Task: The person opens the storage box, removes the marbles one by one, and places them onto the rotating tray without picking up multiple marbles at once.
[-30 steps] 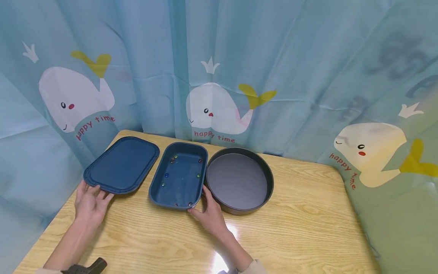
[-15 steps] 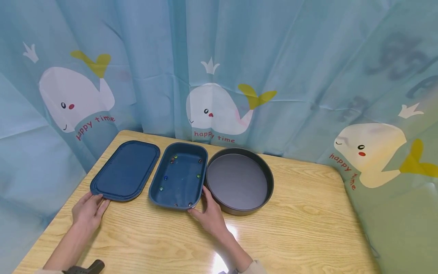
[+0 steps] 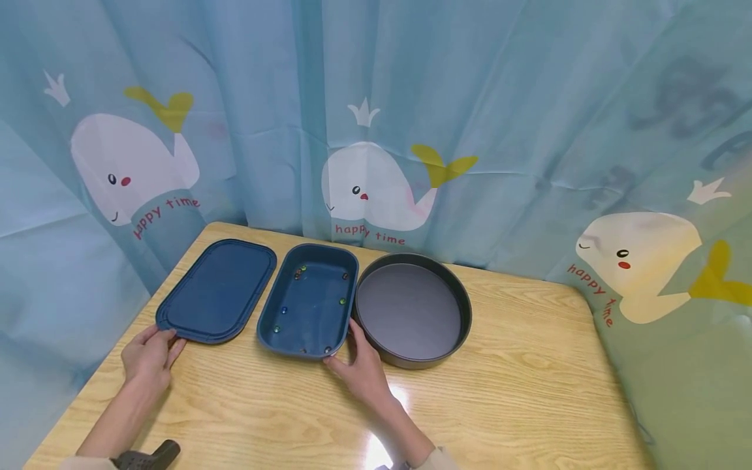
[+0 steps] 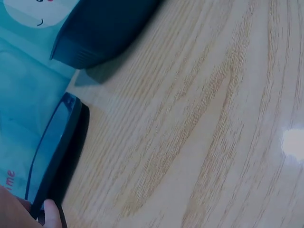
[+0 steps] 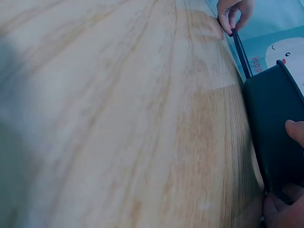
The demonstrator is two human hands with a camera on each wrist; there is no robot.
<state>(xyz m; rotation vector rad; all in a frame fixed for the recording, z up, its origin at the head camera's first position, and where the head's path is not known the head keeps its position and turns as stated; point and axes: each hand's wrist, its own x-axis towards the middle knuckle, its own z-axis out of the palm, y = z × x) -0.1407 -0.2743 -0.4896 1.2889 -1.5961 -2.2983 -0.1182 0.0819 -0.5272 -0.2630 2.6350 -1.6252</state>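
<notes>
In the head view a flat dark-blue lid [image 3: 217, 290] with rounded corners lies at the table's left. My left hand [image 3: 145, 356] pinches its near-left corner, and the right wrist view shows that hand [image 5: 235, 13] with the lid's edge between thumb and fingers. Beside the lid stands a deep dark-blue rectangular container [image 3: 314, 303] with several small glass marbles scattered on its bottom. My right hand [image 3: 363, 369] grips the container's near-right corner, thumb on the near side. The left wrist view shows the lid [image 4: 59, 142] edge-on and the container's outer wall [image 4: 104, 33].
A round dark-grey pan [image 3: 410, 313] stands against the container's right side. The wooden table [image 3: 517, 365] stretches to the right and toward me. A blue curtain [image 3: 264, 163] with whale prints hangs behind the table and along both sides.
The lid has come down from a raised position and nearer to me, with my left hand on it. Two marbles have rolled slightly toward me. The right hand stays on the container.
</notes>
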